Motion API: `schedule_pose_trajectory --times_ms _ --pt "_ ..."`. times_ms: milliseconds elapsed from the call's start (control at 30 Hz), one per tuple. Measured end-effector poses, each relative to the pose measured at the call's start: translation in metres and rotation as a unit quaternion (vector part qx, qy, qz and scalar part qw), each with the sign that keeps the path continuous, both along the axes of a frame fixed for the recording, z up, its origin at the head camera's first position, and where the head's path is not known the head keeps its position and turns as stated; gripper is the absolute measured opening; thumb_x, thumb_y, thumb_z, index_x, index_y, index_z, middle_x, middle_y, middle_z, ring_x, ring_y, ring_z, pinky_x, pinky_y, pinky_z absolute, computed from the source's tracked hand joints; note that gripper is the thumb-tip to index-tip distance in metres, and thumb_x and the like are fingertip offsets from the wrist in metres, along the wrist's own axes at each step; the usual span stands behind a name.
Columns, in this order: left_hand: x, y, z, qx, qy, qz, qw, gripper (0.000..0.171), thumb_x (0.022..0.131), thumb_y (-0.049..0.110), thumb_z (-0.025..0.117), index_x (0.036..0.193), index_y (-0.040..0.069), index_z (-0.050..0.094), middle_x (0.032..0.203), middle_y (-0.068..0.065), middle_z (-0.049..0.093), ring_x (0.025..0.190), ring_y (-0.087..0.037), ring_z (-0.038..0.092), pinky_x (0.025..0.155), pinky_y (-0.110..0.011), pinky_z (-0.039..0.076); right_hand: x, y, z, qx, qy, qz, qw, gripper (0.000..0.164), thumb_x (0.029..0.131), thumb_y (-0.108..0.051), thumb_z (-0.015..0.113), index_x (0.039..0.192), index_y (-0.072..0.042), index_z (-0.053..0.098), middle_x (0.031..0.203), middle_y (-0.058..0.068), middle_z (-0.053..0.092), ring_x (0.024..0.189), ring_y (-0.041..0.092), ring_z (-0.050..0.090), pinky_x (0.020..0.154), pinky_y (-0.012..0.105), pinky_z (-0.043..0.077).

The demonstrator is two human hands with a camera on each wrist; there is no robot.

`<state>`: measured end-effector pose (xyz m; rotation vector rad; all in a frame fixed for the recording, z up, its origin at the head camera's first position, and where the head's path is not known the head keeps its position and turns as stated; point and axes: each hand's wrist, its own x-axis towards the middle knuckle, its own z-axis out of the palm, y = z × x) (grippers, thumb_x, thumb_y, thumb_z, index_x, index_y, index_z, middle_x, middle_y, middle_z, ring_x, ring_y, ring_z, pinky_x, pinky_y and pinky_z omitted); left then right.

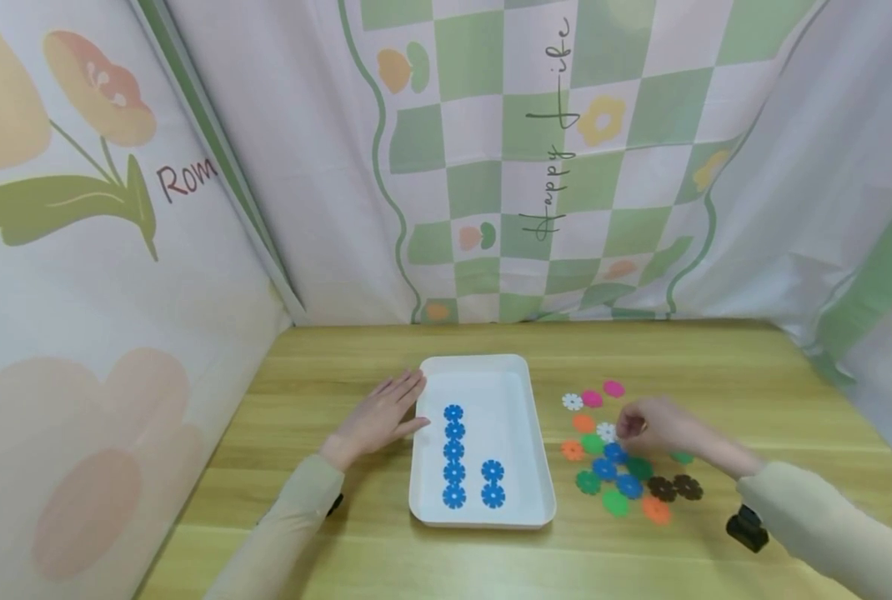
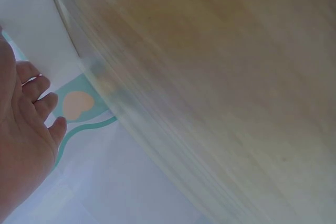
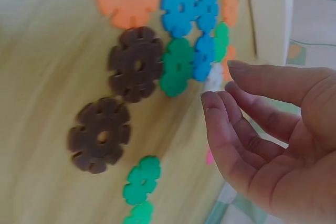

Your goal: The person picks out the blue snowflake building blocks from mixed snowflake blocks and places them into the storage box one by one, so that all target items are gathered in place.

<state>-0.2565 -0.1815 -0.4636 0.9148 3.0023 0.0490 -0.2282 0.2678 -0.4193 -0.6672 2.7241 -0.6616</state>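
Bare right hand poised over scattered flower-shaped plastic pieces, left hand against a white rectangular tray.
The tray lies on the wood-grain table, holding a column of five blue notched flower discs on its left side and two blue discs lined up on its right. The left hand's fingers are extended, fingertips at the tray's left edge. The right hand's fingers are loosely bent, with a narrow gap between thumb and forefinger and nothing visible in it; a white flower disc sits just beside them, though I cannot tell whether they touch. Three loose blue discs lie nearby, among orange, green, pink and dark brown ones.
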Motion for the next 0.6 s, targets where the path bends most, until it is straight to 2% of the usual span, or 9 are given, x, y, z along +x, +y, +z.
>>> schedule_pose_trajectory --times_ms 267,600 --pt "0.0 0.0 0.0 0.005 0.001 -0.002 1.0 0.077 0.102 0.059 0.036 0.158 0.008 0.022 0.166 -0.008 0.021 0.154 -0.027 0.022 0.127 -0.044 0.023 0.005 -0.003 -0.009 0.016 -0.018 -0.033 0.999 0.016 0.074 -0.01 0.08 0.083 -0.007 0.067 0.077 -0.001 0.064 0.07 0.01 0.054 0.06 0.021 0.048" --pt "-0.001 -0.001 -0.002 0.003 0.002 -0.004 1.0 0.077 0.102 0.059 0.035 0.158 0.008 0.021 0.166 -0.008 0.02 0.154 -0.026 0.022 0.127 -0.044 0.023 0.005 -0.006 -0.015 0.021 -0.002 -0.034 0.999 0.024 0.072 -0.016 0.085 0.079 -0.007 0.063 0.073 -0.002 0.06 0.065 0.009 0.048 0.057 0.019 0.042"
